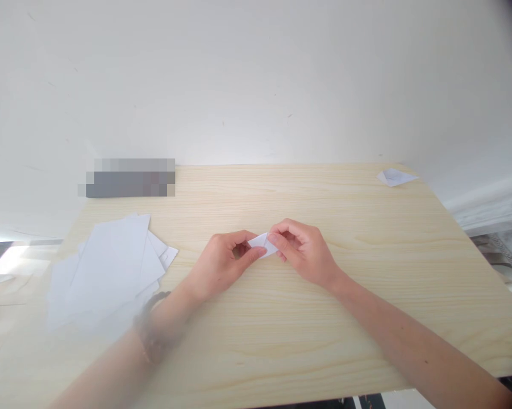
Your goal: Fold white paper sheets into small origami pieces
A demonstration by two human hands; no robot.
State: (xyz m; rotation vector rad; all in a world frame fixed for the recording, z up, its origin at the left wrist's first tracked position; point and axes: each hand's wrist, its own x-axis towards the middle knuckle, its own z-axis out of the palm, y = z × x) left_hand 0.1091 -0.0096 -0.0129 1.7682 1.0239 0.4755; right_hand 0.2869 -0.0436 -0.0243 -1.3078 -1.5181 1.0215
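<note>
A small folded piece of white paper (263, 241) is held between both hands over the middle of the wooden table. My left hand (224, 261) pinches its left side, thumb in front and fingers behind. On its right side, my right hand (304, 247) grips the paper between thumb and index finger. A crease or folded edge runs across the paper's front. The fingertips behind it are partly hidden. A dark bracelet sits around my left wrist.
Several loose white paper sheets (111, 255) lie in a pile at the left. A folded white paper shape (395, 177) rests at the far right corner. A blurred-out dark object (128, 183) stands at the back left, near the white wall (256, 79). The wooden table (256, 335) ends at the right edge.
</note>
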